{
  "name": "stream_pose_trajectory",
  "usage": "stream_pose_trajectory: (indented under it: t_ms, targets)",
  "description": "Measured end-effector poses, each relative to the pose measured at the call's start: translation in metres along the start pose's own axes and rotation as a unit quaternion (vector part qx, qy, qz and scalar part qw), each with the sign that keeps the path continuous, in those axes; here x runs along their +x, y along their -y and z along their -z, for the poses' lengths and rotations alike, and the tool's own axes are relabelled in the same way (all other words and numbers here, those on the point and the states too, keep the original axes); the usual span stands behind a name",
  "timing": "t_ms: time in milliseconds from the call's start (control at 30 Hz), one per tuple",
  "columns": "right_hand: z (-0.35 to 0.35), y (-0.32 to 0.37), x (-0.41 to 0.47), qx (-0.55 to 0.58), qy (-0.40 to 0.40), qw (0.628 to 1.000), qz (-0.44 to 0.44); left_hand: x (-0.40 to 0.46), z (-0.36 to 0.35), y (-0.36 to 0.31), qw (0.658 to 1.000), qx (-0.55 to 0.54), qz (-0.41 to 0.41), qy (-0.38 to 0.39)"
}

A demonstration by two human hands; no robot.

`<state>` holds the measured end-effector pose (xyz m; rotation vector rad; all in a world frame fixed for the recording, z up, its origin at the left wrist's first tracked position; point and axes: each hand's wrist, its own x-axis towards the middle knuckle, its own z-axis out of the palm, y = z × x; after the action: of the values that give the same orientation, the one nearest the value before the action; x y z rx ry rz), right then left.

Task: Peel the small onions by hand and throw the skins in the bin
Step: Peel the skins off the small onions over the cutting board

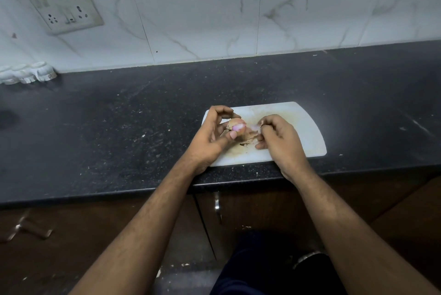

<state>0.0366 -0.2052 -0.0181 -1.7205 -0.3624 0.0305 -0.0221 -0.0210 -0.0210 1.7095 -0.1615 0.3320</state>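
Observation:
A small onion (236, 125), part brown skin and part bare pink flesh, is held over a white cutting board (305, 127). My left hand (214, 137) grips it between thumb and curled fingers. Just to its right, my right hand (276, 137) pinches a strip of pale skin (255, 128) pulled away from the onion. Loose brown skins (248, 140) lie on the board under and between my hands. No bin is in sight.
The board sits at the front edge of a dark speckled counter (119, 127). White cups (26, 72) stand at the back left by the tiled wall, below a switch plate (64, 6). Brown cabinet doors with a metal handle (216, 204) are below.

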Motion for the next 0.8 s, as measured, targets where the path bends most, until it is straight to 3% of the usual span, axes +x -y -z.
stream_pose_trajectory:
  t_ms: [267, 367, 567, 800]
  targets:
    - [-0.007, -0.002, -0.001, -0.123, 0.005, 0.988, 0.092, 0.000, -0.004, 0.001, 0.999, 0.018, 0.032, 0.007]
    - [-0.005, -0.002, -0.004, -0.122, 0.032, 0.984, 0.129, 0.000, -0.005, 0.004, 0.998, 0.042, 0.043, 0.004]
    - [-0.007, -0.002, -0.006, -0.066, 0.005, 0.994, 0.090, -0.001, -0.008, 0.001, 0.997, 0.067, 0.047, 0.009]
    - [-0.011, -0.004, -0.011, -0.122, -0.024, 0.984, 0.130, 0.000, -0.011, 0.000, 0.992, 0.126, 0.014, -0.002]
